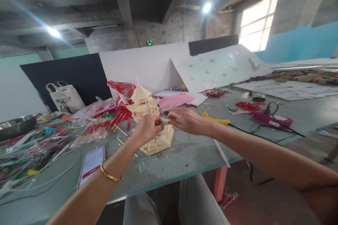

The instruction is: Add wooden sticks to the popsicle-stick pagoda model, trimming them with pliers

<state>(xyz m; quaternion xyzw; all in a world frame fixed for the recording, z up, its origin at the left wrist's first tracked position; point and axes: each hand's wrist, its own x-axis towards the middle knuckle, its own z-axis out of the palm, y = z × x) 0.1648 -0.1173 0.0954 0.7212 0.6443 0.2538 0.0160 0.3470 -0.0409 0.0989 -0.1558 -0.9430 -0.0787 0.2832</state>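
Note:
A small pagoda model (144,103) built of thin wooden sticks stands on the grey table (171,161). In front of its lower tier, my left hand (148,128) is closed in a fist, pinching a thin wooden stick (164,120). My right hand (186,120) is closed too, and its fingertips meet the same stick from the right. Both hands hover just above the model's base (160,142). A gold bangle (111,175) circles my left wrist.
A phone (92,164) lies lit at the near left. Red-wrapped sticks (100,126) and plastic litter cover the left side. A yellow glue gun (215,119) with black cable, a pink device (273,119), pink paper (175,100) and a tote bag (64,96) lie around.

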